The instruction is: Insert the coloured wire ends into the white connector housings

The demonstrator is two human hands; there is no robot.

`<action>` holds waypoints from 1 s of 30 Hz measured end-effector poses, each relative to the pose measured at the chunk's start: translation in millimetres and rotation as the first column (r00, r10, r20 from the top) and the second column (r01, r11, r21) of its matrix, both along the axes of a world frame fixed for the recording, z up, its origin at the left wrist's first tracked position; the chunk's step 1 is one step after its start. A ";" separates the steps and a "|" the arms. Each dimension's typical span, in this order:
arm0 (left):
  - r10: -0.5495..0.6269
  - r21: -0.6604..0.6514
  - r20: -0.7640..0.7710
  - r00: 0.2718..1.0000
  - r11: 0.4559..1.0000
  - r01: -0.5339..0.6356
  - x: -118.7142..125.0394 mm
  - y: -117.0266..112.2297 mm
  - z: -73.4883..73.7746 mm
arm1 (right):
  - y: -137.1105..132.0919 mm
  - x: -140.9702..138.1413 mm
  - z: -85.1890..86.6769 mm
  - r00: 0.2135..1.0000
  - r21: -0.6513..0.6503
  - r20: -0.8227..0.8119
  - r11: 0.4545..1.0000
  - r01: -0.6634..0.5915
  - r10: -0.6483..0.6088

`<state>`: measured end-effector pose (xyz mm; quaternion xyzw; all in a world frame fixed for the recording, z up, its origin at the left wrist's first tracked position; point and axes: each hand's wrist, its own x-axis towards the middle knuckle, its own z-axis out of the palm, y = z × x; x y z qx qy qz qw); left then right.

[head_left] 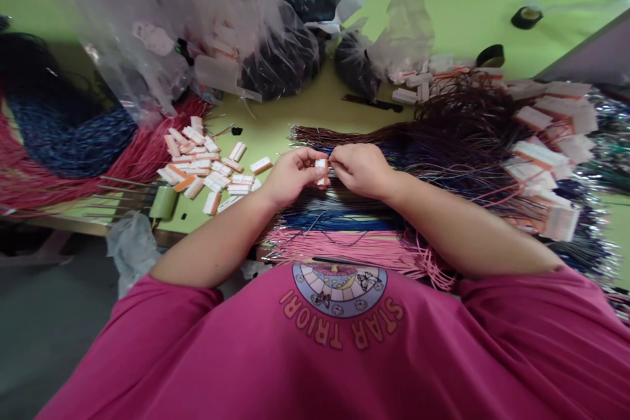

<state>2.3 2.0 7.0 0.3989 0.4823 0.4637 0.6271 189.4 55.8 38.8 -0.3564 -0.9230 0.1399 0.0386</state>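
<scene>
Wire heaps (63, 144) in red and blue lie at the far left of the green surface (467, 6), thin, glossy and tangled. Just right of them, a loose scatter of spare connectors (207, 167), small white-and-orange plastic blocks, sits near the left hand (290, 176), probably for easy reach. Behind slump crinkled clear bags (280, 59) with dark contents.

The left hand is closed on 1 connector (322, 170), pinched above the straight-laid wire bundles (339, 236), likely to steady it. The right hand (361, 170) meets it, fingertips pressed together against the connector's side; whether a wire end sits between them is too small to tell. Further right, brown wires (457, 125) fan toward a pile of wired connectors (546, 157).
</scene>
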 end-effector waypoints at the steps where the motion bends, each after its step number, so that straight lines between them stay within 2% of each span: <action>1: -0.004 0.002 -0.006 1.000 1.000 0.004 0.3 -0.1 0.4 | -0.5 -0.4 0.4 1.000 -0.003 0.017 1.000 0.000 0.000; 14: -0.046 0.018 -0.089 0.995 0.999 0.048 1.0 0.1 5.9 | -0.5 -3.4 -3.2 0.999 -0.065 -0.006 0.997 0.036 -0.036; 23: -0.042 0.048 -0.081 0.996 0.998 0.046 1.5 -0.8 1.2 | -0.2 -5.1 -3.4 0.997 -0.077 -0.033 0.995 0.061 -0.064; 30: 0.033 0.144 -0.065 0.997 0.989 -0.023 -2.6 2.9 4.6 | 17.4 6.8 10.5 0.995 -0.043 -0.092 0.998 -0.037 0.033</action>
